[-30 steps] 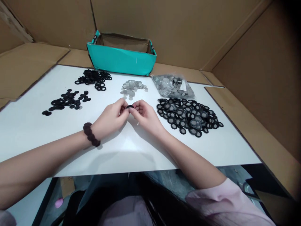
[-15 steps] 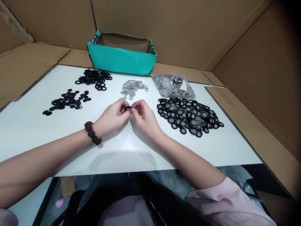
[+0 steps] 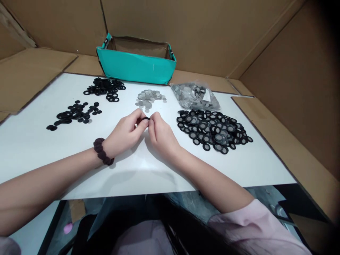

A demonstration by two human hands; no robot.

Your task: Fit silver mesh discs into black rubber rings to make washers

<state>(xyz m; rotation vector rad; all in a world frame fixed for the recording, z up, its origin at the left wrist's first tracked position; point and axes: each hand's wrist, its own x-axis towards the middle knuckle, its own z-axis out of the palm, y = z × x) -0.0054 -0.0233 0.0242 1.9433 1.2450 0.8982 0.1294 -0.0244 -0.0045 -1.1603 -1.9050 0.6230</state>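
Note:
Both of my hands meet over the middle of the white table. My left hand (image 3: pixel 126 131) pinches a small black ring (image 3: pixel 146 118) between thumb and fingertips. From the other side my right hand (image 3: pixel 162 134) closes its thumb and fingers on the same ring. Fingers cover most of it, and I cannot tell whether a disc sits inside. Just beyond my fingertips lie loose grey discs (image 3: pixel 149 96). A heap of black rings with grey centres (image 3: pixel 212 129) spreads to the right of my right hand.
Black discs (image 3: pixel 78 111) lie scattered on the left, with a pile of black rings (image 3: pixel 105 86) behind them. A teal box (image 3: pixel 136 65) stands at the back. A clear plastic bag of discs (image 3: pixel 195 95) rests behind the right heap. Cardboard walls (image 3: pixel 202 35) enclose the table (image 3: pixel 132 184).
My right fingers have drawn closer together around the ring, and its grey middle shows less than before. Both hands stay in about the same place.

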